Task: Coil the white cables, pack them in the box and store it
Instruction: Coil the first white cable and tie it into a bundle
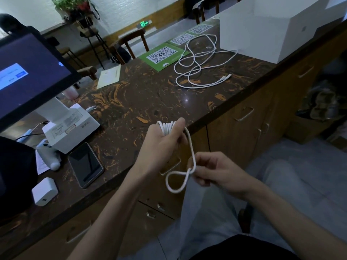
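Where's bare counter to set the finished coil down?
Bare patch: mid counter, between the phone, the envelope and the loose cable. Crowded: the left end around the printer and charger; the far end by the white box.

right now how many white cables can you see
2: one coiled in the left hand, its tail pinched by the right hand; one loose on the counter beside the box.
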`<action>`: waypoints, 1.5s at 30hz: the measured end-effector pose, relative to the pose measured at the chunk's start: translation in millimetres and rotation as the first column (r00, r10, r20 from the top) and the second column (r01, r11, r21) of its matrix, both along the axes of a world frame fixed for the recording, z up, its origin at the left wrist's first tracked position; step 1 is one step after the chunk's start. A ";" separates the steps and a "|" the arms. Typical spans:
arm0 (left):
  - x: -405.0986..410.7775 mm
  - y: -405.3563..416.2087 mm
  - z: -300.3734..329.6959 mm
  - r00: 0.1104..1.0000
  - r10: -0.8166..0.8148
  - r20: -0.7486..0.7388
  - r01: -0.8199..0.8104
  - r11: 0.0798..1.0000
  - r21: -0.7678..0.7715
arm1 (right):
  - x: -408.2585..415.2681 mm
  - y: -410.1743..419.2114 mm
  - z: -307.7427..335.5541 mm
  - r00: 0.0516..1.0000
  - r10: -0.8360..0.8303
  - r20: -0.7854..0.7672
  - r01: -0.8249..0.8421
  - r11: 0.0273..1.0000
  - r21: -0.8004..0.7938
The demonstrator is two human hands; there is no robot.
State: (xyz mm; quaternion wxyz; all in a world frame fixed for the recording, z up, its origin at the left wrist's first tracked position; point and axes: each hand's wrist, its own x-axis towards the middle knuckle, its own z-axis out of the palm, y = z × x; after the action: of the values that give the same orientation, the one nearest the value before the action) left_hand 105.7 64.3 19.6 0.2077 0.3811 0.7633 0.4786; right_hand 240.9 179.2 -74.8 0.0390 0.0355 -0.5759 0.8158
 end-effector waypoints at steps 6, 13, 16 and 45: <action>9.6 8.6 -25.4 0.783 -0.138 0.607 0.079 0.989 0.122 | -11.1 -21.1 5.5 0.928 0.228 -0.293 -0.369 0.655 -0.659; 9.1 23.4 -52.7 0.900 0.273 -0.340 -0.283 0.959 0.021 | 6.2 -41.9 31.7 0.898 -0.245 0.366 0.406 0.782 -0.473; 11.3 17.2 -49.7 0.788 0.087 -0.609 -0.310 0.911 -0.270 | 19.4 -30.5 48.3 0.784 -0.582 0.216 0.362 0.711 0.602; 25.7 15.8 -48.1 0.972 -0.143 0.186 0.194 0.935 -0.296 | 10.4 13.1 31.4 0.792 -0.601 0.101 0.325 0.556 0.765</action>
State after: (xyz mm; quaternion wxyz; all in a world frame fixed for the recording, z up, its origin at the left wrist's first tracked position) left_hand 131.4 80.1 -28.5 0.3670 0.3676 0.7743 0.3614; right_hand 251.3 192.3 -43.4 0.1357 -0.2543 -0.8300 0.4776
